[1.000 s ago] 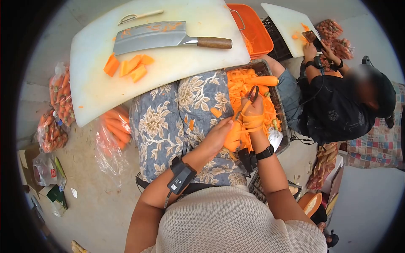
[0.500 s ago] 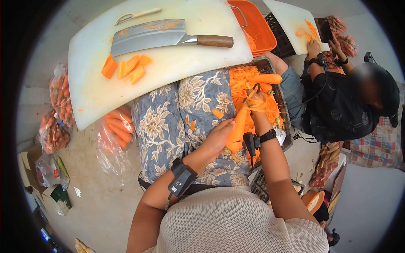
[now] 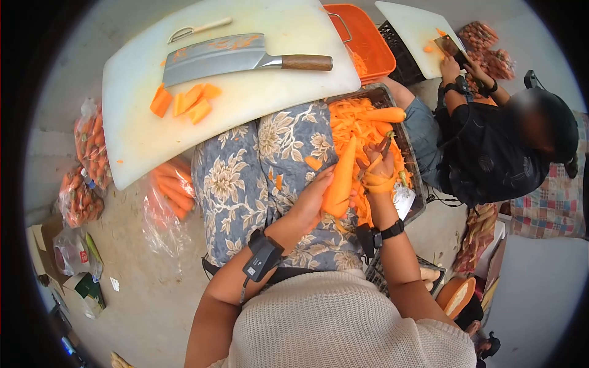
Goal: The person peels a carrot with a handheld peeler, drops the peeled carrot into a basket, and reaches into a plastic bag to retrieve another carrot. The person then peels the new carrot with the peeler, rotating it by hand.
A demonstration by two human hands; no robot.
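A large peeled carrot (image 3: 341, 184) is held upright over my lap by my left hand (image 3: 311, 199), its thick end toward me. Just right of it, my right hand (image 3: 381, 167) is closed around a dark peeler (image 3: 386, 143), with orange peel strips hanging over the fingers and wrist. Beneath and beyond that hand lies a heap of peelings (image 3: 353, 126) in a dark crate (image 3: 383, 92), with another carrot (image 3: 386, 115) on top. Small bits of peel rest on the flowered cloth (image 3: 230, 178) over my legs.
A white board (image 3: 135, 129) holds a cleaver (image 3: 215, 58), carrot chunks (image 3: 195, 101) and a light peeler (image 3: 199, 29). An orange basin (image 3: 374, 52) stands behind the crate. Bagged carrots (image 3: 175, 187) lie at left. A co-worker (image 3: 509, 141) cuts at another board (image 3: 408, 30) at right.
My right hand and the peeler have come away from the carrot toward the right. The carrot now stands more upright and is more exposed. The co-worker's blade has moved onto their board.
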